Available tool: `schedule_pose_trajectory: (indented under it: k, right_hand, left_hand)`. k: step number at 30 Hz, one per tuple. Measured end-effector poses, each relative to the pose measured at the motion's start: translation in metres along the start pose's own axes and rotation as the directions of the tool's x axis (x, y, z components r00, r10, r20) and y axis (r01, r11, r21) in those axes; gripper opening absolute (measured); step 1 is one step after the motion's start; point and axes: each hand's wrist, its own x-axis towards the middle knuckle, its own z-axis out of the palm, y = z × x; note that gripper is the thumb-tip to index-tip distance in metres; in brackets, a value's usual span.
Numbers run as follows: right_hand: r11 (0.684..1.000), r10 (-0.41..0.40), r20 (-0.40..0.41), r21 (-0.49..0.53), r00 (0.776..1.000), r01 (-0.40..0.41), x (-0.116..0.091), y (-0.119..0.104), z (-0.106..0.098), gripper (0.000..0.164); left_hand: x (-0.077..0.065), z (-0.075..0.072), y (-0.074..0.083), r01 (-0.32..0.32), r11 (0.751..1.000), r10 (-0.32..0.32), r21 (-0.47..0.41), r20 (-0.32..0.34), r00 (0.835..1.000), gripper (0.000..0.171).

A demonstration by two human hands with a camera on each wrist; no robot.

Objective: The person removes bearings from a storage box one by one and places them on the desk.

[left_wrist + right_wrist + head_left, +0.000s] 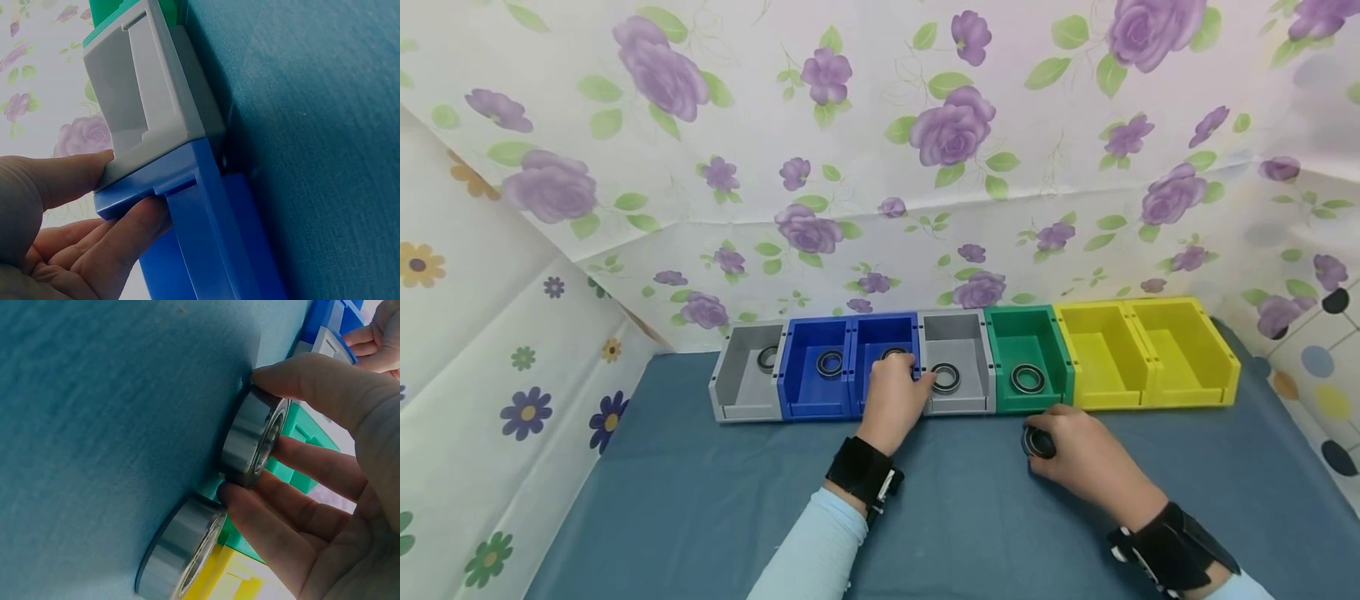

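My left hand (892, 396) is at the wall between the right-hand blue bin (206, 225) and the grey bin (169, 112) beside it. In the left wrist view its thumb lies on the grey side and a finger on the blue side, pinching the walls. A bearing ring (893, 353) shows partly behind that hand. In front of the green bin (1030, 333), my right hand (1086, 454) grips a ball bearing (253, 437) by its rim, thumb on one side, fingers opposite. Another bearing (181, 550) sits beside it on the blue cloth, hidden by the hand in the head view.
The bins form one row along the flowered backdrop, with a left grey bin (748, 392), a left blue bin (816, 400) and two yellow bins (1108, 354) at the right. Single bearings (830, 363) lie in several bins. Blue cloth (955, 517) covers the table.
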Motion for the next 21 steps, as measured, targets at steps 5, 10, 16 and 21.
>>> schedule_pose_trajectory:
  k: [5,10,16,21]
  right_hand:
    - [1.000,-0.008,0.001,-0.011,1.000,0.008,0.000,0.000,-0.001,0.047]
    - [1.000,-0.003,0.011,-0.009,1.000,0.003,0.001,-0.003,-0.006,0.044]
    - [1.000,-0.014,-0.038,0.017,0.999,0.014,0.003,-0.007,-0.017,0.042]
    - [0.997,-0.008,-0.065,0.074,0.998,0.013,0.010,-0.009,-0.025,0.045]
  left_hand:
    - [-0.001,0.001,-0.001,-0.002,1.000,0.002,-0.009,-0.002,1.000,0.033]
    - [-0.001,0.001,-0.002,-0.007,1.000,0.007,-0.006,-0.004,1.000,0.024]
    - [0.000,0.001,-0.001,-0.002,1.000,0.002,-0.016,0.002,1.000,0.028]
    - [0.000,0.001,-0.001,0.003,1.000,-0.003,-0.012,0.006,1.000,0.026]
